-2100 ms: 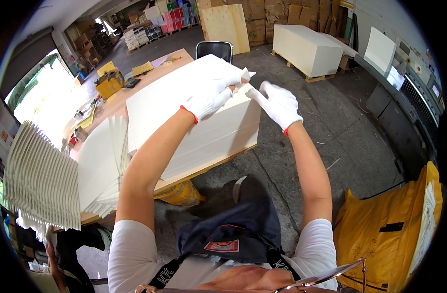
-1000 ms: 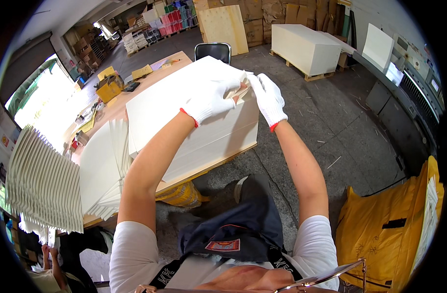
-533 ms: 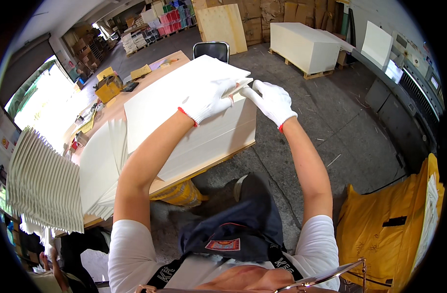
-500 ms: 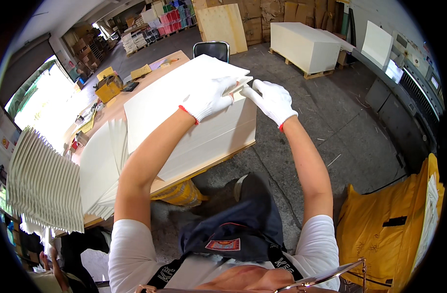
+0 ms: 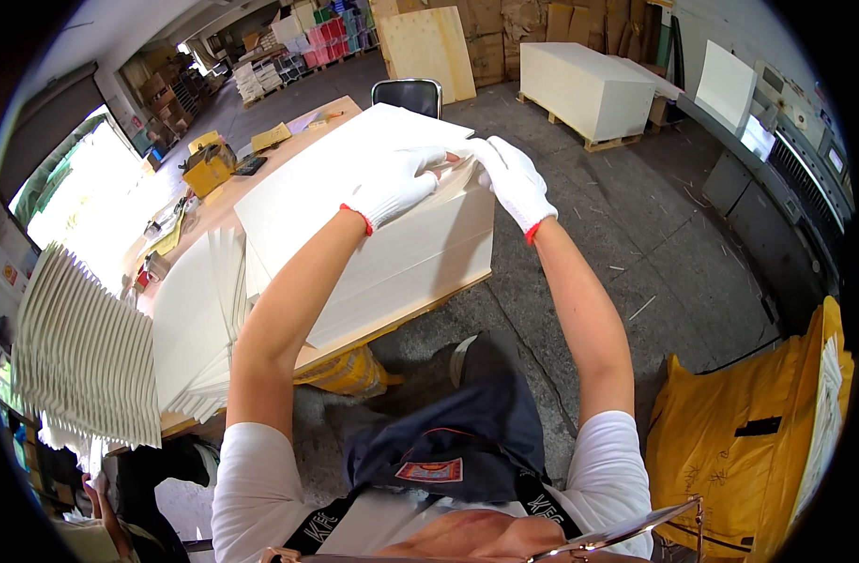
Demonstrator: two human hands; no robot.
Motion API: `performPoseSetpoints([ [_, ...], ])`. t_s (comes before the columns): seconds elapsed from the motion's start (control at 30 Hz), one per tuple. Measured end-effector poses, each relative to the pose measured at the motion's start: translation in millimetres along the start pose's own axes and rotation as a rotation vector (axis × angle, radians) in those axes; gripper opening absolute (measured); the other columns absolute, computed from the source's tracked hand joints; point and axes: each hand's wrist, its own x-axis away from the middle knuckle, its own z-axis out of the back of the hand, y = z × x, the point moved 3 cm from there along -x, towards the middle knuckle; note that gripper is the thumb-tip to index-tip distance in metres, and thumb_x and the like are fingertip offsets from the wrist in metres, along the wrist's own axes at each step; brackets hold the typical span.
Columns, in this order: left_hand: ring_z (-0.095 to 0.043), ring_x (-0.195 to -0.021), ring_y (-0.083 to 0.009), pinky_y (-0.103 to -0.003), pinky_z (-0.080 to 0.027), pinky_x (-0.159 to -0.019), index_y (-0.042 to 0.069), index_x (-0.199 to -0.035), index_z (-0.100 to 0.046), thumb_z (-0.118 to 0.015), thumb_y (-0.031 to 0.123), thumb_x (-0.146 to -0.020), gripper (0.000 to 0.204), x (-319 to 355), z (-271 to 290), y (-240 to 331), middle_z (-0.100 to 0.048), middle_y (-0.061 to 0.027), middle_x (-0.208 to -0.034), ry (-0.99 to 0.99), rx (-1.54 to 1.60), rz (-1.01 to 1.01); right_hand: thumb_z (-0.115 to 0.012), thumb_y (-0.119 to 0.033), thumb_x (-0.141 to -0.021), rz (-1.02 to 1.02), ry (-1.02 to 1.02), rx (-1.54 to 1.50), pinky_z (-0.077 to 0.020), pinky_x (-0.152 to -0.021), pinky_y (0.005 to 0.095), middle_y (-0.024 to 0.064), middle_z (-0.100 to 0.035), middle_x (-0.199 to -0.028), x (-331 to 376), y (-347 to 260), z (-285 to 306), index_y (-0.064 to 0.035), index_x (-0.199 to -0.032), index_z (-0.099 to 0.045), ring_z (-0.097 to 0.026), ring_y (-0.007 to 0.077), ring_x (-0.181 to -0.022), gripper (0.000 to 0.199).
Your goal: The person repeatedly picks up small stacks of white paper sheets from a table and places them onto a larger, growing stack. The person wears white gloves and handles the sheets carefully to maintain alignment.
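Note:
A tall stack of large white paper sheets [image 5: 392, 267] lies on a wooden table in front of me. My left hand [image 5: 401, 183], in a white knit glove with a red cuff, rests on top near the far right corner, its thumb and fingers gripping some upper sheets. Opposite it, my right hand [image 5: 516, 183], gloved the same way, closes round the corner of those sheets from the right. Between the hands the sheets [image 5: 459, 183] bend and part in a fan. The right fingertips are partly hidden behind the paper.
On the left stand fanned white sheets [image 5: 190, 319] and a wavy pile of sheets [image 5: 82, 347]. A yellow box [image 5: 207, 171] and small tools lie along the table [image 5: 228, 206]. A black chair [image 5: 407, 94] is behind it. A yellow-covered load [image 5: 739, 441] stands at right; another person's hand [image 5: 99, 483] shows lower left.
My right hand has moved slightly left and up onto the sheet corner. The lifted sheets now bend and fan between my hands; my left hand has shifted slightly left.

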Motion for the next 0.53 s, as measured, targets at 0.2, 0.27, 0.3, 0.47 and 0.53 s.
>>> performPoseSetpoints([
  [0.2, -0.067, -0.095, -0.0197, -0.034, -0.052, -0.088, 0.02, -0.131, -0.066, -0.065, 0.035, -0.093, 0.04, 9.0, 7.4, 20.0, -0.073, -0.0108, -0.107, -0.052, 0.122, 0.076, -0.036, -0.054, -0.102, 0.069, 0.17, 0.035, -0.0466, -0.082, 0.0489, 0.018, -0.066, -0.093, 4.2, 11.5, -9.5, -0.0119, -0.104, -0.062, -0.063, 0.0406, -0.094, 0.05],
  [0.27, -0.067, -0.093, -0.0188, -0.033, -0.052, -0.087, 0.019, -0.13, -0.066, -0.068, 0.036, -0.092, 0.042, 9.0, 7.8, 19.4, -0.073, -0.0099, -0.106, -0.071, 0.137, 0.096, -0.035, -0.054, -0.103, 0.082, 0.183, 0.024, -0.0466, -0.082, 0.0494, 0.0184, -0.066, -0.093, 5.5, 10.2, -9.9, -0.0119, -0.104, -0.062, -0.063, 0.0411, -0.094, 0.049],
  [0.3, -0.067, -0.092, -0.0187, -0.033, -0.052, -0.087, 0.019, -0.13, -0.066, -0.069, 0.037, -0.091, 0.043, 8.4, 7.6, 17.3, -0.073, -0.0095, -0.106, -0.081, 0.161, 0.108, -0.035, -0.054, -0.103, 0.094, 0.181, 0.007, -0.0466, -0.082, 0.0496, 0.0187, -0.066, -0.093, 6.9, 8.1, -9.5, -0.0119, -0.104, -0.062, -0.063, 0.0413, -0.094, 0.05],
  [0.47, -0.07, -0.097, -0.0223, -0.035, -0.051, -0.092, 0.021, -0.136, -0.064, -0.068, 0.04, -0.09, 0.05, 6.5, 5.8, 11.5, -0.072, -0.0154, -0.112, -0.039, 0.16, 0.058, -0.036, -0.055, -0.103, 0.072, 0.171, 0.012, -0.0466, -0.082, 0.0501, 0.0204, -0.067, -0.096, 8.1, 5.7, -9.0, -0.0119, -0.105, -0.062, -0.064, 0.0413, -0.096, 0.05],
  [0.53, -0.068, -0.112, -0.0229, -0.034, -0.049, -0.101, 0.023, -0.138, -0.062, -0.067, 0.04, -0.09, 0.052, 4.1, 4.3, 8.7, -0.069, -0.0196, -0.124, 0.023, 0.142, -0.029, -0.037, -0.056, -0.103, 0.071, 0.188, 0.042, -0.0464, -0.083, 0.05, 0.0205, -0.068, -0.098, 6.1, 10.2, -10.3, -0.0122, -0.105, -0.062, -0.064, 0.0406, -0.098, 0.05],
])
